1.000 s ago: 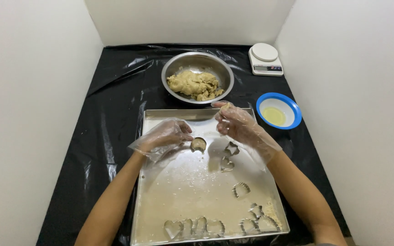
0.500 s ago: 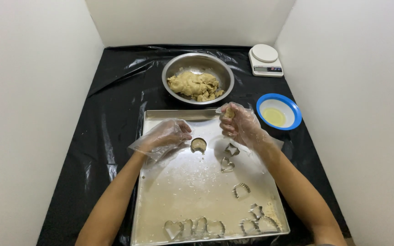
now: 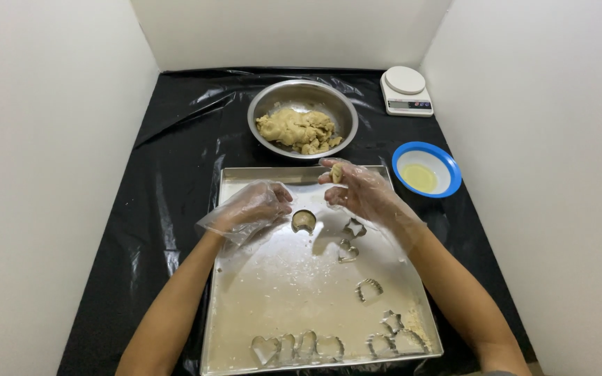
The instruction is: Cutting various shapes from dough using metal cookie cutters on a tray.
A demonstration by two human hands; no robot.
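Two gloved hands over metal tray (image 3: 245, 327): right hand (image 3: 357, 195) pinching small dough piece (image 3: 336, 172); left hand (image 3: 252, 209) curled beside round cutter (image 3: 304, 221), grip unclear. Near tray edge cut off.

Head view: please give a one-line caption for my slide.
Gloved right hand holds dough above tray; left hand beside round cutter.

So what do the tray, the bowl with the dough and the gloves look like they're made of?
Tray: bare metal, probably steel or aluminium; dull silver sheen, floured. Bowl: likely stainless steel; brighter, reflective wall. Gloves on the left hand and right hand: thin clear plastic film; wrinkled, skin shows through. The right-hand fingers pinch a dough piece.
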